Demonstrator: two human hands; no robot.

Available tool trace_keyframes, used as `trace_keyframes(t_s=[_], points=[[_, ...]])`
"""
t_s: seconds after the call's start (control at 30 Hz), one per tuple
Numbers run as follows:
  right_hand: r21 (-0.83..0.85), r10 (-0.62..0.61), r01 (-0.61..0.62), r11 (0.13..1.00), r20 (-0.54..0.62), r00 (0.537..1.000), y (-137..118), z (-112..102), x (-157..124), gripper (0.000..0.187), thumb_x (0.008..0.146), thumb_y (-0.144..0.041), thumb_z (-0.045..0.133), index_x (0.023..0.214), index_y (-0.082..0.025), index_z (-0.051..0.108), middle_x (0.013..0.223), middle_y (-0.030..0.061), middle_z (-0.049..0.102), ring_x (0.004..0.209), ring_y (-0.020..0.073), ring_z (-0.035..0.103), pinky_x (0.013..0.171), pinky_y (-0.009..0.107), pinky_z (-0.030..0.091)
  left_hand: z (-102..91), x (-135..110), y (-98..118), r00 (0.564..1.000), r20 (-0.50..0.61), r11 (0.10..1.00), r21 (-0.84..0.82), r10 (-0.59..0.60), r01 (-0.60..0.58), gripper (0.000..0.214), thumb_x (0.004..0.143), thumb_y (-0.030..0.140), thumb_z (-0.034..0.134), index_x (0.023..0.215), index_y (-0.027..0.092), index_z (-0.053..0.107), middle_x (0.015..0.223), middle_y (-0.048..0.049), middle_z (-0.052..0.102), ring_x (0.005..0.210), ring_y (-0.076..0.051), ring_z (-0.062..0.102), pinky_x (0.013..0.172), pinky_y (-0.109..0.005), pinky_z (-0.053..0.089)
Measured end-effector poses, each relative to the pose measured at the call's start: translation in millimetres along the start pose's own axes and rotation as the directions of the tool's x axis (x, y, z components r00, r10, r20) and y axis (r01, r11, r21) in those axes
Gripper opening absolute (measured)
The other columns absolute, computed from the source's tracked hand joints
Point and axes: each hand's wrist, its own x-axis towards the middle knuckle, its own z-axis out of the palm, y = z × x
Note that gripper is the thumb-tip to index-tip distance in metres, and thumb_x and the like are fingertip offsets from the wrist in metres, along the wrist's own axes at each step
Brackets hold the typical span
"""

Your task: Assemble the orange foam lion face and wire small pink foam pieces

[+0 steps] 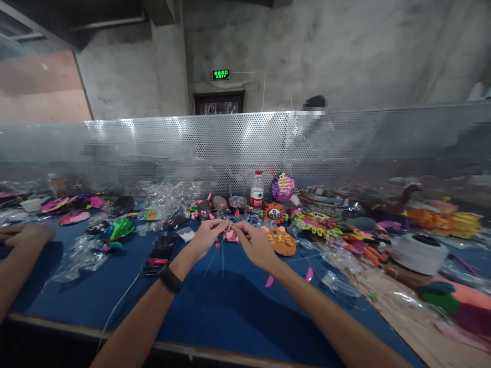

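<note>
My left hand [207, 237], with a dark band on its wrist, and my right hand [253, 244] meet above the middle of the blue table. Their fingertips are pinched close together on a thin pale string [223, 260], whose ends hang down toward the tabletop. Beside the fingertips shows a small pink piece [232, 235]; whether it is held or lies behind, I cannot tell. An orange clay animal face [283, 242] lies just right of my right hand. Left of my left wrist rests a phone [163, 251] with a white cable.
Behind my hands stand a red-capped water bottle [258, 190] and colourful clay pieces, including a green one [118, 230]. A white roll [419, 253] sits at right. A perforated metal partition [238, 138] bounds the far edge. Another person's hand [28, 236] is at left.
</note>
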Motion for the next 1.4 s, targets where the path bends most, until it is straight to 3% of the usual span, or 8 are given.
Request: trace_keyframes(t_s=[0.07, 0.3, 0.4, 0.47, 0.53, 0.63, 0.93, 1.4], points=[[-0.011, 0.003, -0.003, 1.0, -0.002, 1.0, 3, 1, 0, 0.026, 0.092, -0.03, 0.041, 0.075, -0.019, 0.058, 0.067, 0.0003, 0.063, 0.061, 0.0141, 0.056, 0.06, 0.024, 0.04, 1.4, -1, 0, 0.999, 0.002, 0.999, -0.019, -0.048, 0.048, 0.036, 0.072, 0.051, 0.061, 0.073, 0.015, 0.06, 0.063, 0.0013, 0.053, 0.051, -0.007, 0.045, 0.037, -0.016, 0.028], [-0.046, 0.0, -0.001, 0.999, -0.007, 1.0, 12, 6, -1, 0.023, 0.092, -0.032, 0.04, 0.089, -0.02, 0.061, 0.075, 0.0018, 0.066, 0.066, 0.0166, 0.059, 0.061, 0.026, 0.041, 9.7, -2, 7, 0.993, -0.112, 0.999, 0.007, -0.037, 0.038, 0.023, 0.074, 0.039, 0.059, 0.07, 0.016, 0.059, 0.066, -0.0006, 0.06, 0.055, -0.011, 0.054, 0.049, -0.023, 0.044], [-0.039, 0.0, -0.001, 0.999, -0.035, 0.999, 7, 4, -1, 0.023, 0.091, -0.032, 0.041, 0.089, -0.021, 0.06, 0.075, 0.0017, 0.066, 0.064, 0.0163, 0.059, 0.059, 0.026, 0.041, 10.9, -4, 8, 0.987, -0.13, 0.99, 0.119, 0.091, -0.076, 0.027, 0.076, 0.041, 0.056, 0.066, 0.016, 0.058, 0.057, 0.0019, 0.054, 0.048, -0.01, 0.048, 0.044, -0.021, 0.036], [-0.037, 0.012, -0.014, 0.999, -0.046, 0.999, 3, 3, -1, 0.022, 0.091, -0.033, 0.041, 0.089, -0.021, 0.059, 0.071, 0.0009, 0.065, 0.059, 0.0154, 0.057, 0.056, 0.026, 0.039, 9.2, -5, 9, 0.961, -0.17, 0.955, 0.241, 0.216, -0.172, 0.032, 0.079, 0.044, 0.054, 0.063, 0.016, 0.058, 0.053, 0.0028, 0.051, 0.048, -0.009, 0.044, 0.046, -0.021, 0.034], [-0.031, 0.022, -0.023, 0.999, -0.041, 0.999, 1, 3, -1, 0.022, 0.091, -0.035, 0.041, 0.09, -0.02, 0.057, 0.066, -0.0005, 0.062, 0.055, 0.0146, 0.053, 0.052, 0.025, 0.036, 6.1, -5, 9, 0.929, -0.17, 0.907, 0.33, 0.33, -0.261, 0.036, 0.081, 0.045, 0.052, 0.063, 0.015, 0.059, 0.057, 0.0021, 0.053, 0.053, -0.01, 0.047, 0.051, -0.022, 0.036], [-0.017, 0.021, -0.021, 1.0, -0.03, 0.999, 0, 5, -2, 0.022, 0.091, -0.036, 0.041, 0.094, -0.02, 0.055, 0.059, -0.0031, 0.055, 0.05, 0.0137, 0.048, 0.049, 0.024, 0.032, 1.8, -3, 8, 0.901, -0.153, 0.873, 0.357, 0.407, -0.334, 0.038, 0.085, 0.045, 0.048, 0.066, 0.015, 0.062, 0.062, 0.0006, 0.058, 0.06, -0.012, 0.053, 0.058, -0.022, 0.04], [0.138, 0.053, -0.047, 0.989, -0.044, 0.998, -7, 14, -2, 0.025, 0.092, -0.039, 0.038, 0.102, -0.02, 0.052, 0.052, -0.0077, 0.034, 0.044, 0.0119, 0.035, 0.045, 0.024, 0.025, 0.8, -5, 12, 0.838, -0.271, 0.854, 0.375, 0.473, -0.36, 0.036, 0.082, 0.043, 0.054, 0.063, 0.015, 0.063, 0.058, -0.0002, 0.06, 0.057, -0.013, 0.054, 0.058, -0.024, 0.042], [0.119, 0.005, 0.005, 0.993, -0.082, 0.997, -11, 21, -2, 0.024, 0.092, -0.038, 0.039, 0.093, -0.019, 0.054, 0.058, -0.0041, 0.046, 0.05, 0.0122, 0.042, 0.049, 0.024, 0.03, 2.5, -8, 12, 0.828, -0.203, 0.839, 0.29, 0.523, -0.46, 0.035, 0.081, 0.038, 0.055, 0.055, 0.016, 0.048, 0.053, 0.0034, 0.043, 0.051, -0.009, 0.039, 0.051, -0.022, 0.033]])
